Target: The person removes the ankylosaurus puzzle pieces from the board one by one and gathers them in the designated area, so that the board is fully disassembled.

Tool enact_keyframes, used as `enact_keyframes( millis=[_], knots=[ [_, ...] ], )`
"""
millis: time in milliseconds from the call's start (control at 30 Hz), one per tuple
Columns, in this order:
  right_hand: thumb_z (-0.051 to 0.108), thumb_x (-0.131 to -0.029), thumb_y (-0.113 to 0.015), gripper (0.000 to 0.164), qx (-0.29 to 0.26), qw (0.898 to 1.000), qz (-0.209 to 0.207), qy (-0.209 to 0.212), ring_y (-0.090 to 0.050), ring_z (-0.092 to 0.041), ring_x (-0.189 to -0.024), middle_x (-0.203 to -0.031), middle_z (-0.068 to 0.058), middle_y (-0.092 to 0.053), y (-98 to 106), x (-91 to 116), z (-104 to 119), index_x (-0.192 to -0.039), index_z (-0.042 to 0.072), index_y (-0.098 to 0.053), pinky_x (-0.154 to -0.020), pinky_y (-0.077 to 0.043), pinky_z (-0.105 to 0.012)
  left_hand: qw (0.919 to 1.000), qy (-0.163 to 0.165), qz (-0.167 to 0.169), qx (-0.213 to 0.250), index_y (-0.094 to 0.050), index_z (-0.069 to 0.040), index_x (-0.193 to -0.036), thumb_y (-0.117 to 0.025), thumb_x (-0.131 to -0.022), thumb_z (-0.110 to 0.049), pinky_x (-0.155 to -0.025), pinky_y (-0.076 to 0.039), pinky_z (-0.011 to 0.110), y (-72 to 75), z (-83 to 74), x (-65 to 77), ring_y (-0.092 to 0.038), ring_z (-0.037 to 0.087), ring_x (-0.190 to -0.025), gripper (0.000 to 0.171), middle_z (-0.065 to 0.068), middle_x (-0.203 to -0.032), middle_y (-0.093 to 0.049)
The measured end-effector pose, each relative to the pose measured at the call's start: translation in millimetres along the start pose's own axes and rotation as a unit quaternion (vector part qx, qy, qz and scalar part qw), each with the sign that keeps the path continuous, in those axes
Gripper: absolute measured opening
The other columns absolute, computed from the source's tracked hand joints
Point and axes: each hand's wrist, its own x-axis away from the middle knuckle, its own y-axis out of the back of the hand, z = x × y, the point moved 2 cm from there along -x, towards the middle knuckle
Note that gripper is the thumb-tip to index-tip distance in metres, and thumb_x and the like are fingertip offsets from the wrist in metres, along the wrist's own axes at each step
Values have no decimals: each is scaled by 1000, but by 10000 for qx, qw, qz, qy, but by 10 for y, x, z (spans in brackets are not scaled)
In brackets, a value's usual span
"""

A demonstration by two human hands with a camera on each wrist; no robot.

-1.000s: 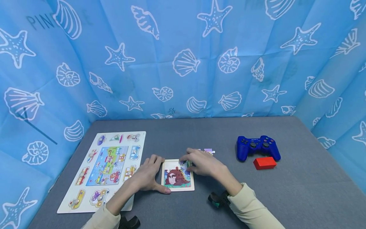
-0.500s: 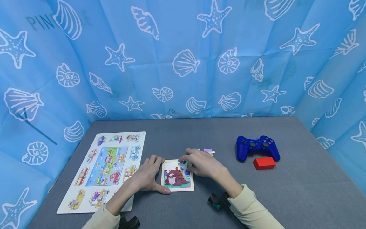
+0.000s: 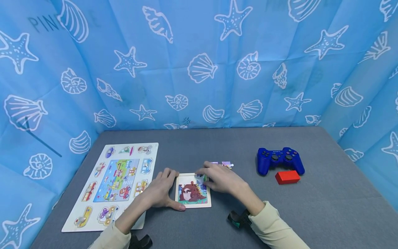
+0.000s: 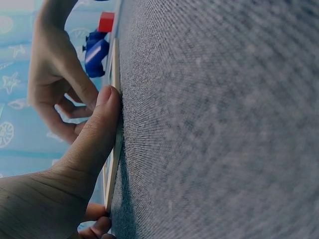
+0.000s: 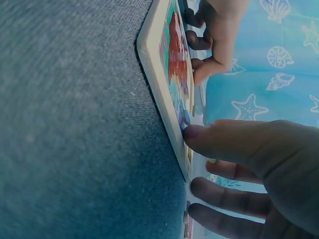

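Observation:
A small square jigsaw tray with a pale wooden rim lies on the table, and a reddish-brown dinosaur picture fills its lower part. White base shows at its upper left. My left hand grips the tray's left side, thumb at the near corner and fingers at the far one. Over the upper right corner, my right hand pinches a jigsaw piece, mostly hidden by the fingers. In the right wrist view the thumb presses near a raised piece by the rim.
More jigsaw pieces lie behind the right hand, partly covered by it. A large white knob puzzle board is at left, under the left forearm. At right are a blue game controller and a red block. A patterned curtain encloses the table.
The right hand's fingers have shifted very slightly right over the tray's upper right corner. The left hand and the tray stay in place.

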Motion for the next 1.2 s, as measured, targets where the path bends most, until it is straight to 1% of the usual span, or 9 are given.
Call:
enact_keyframes(
  millis=[200,467,700,867,1033,1200],
  knots=[
    [12,-92,-76,36,-27,9999,-152,28,-58,-10,-78,-105,-6,-66,21,10,-5,-127,10,-70,-68,-47,-22,10000,2,7,31,-46,-6,-142,-92,-62,-64,-92,-46,53,-1,3,-2,-47,30,-110,108,14,-129,-47],
    [17,-94,-74,36,213,9995,-173,-186,-52,-7,-77,-105,-3,-65,104,81,-60,-129,15,-70,-66,-45,-23,10000,14,-22,17,-47,-6,-142,-92,-61,-64,-93,-47,54,-3,7,-5,-48,32,-111,108,15,-130,-48],
    [14,-94,-74,36,342,9989,-236,-211,-53,-7,-77,-105,-3,-65,215,193,-201,-130,15,-70,-64,-43,-22,10000,28,-20,22,-47,-6,-142,-92,-61,-64,-96,-47,56,-6,1,-1,-50,34,-115,109,17,-132,-48],
    [15,-93,-75,38,298,9988,-224,-312,-51,-8,-76,-104,-3,-65,294,280,-305,-131,15,-70,-63,-41,-22,10000,20,-65,47,-47,-6,-141,-93,-61,-63,-96,-47,56,-3,-2,8,-50,34,-115,108,16,-132,-48],
    [16,-93,-75,37,357,9979,-203,-502,-50,-8,-76,-101,-3,-64,381,348,-400,-129,15,-71,-64,-42,-21,9999,-38,-90,82,-47,-6,-142,-93,-61,-62,-94,-47,55,-4,3,11,-50,34,-114,108,16,-131,-48],
    [16,-93,-74,37,477,9961,-117,-731,-52,-8,-77,-104,-4,-65,447,424,-502,-130,15,-70,-65,-44,-23,9999,-28,-88,83,-47,-6,-142,-93,-61,-62,-95,-47,56,-5,4,9,-50,35,-115,109,17,-132,-48]
  ],
)
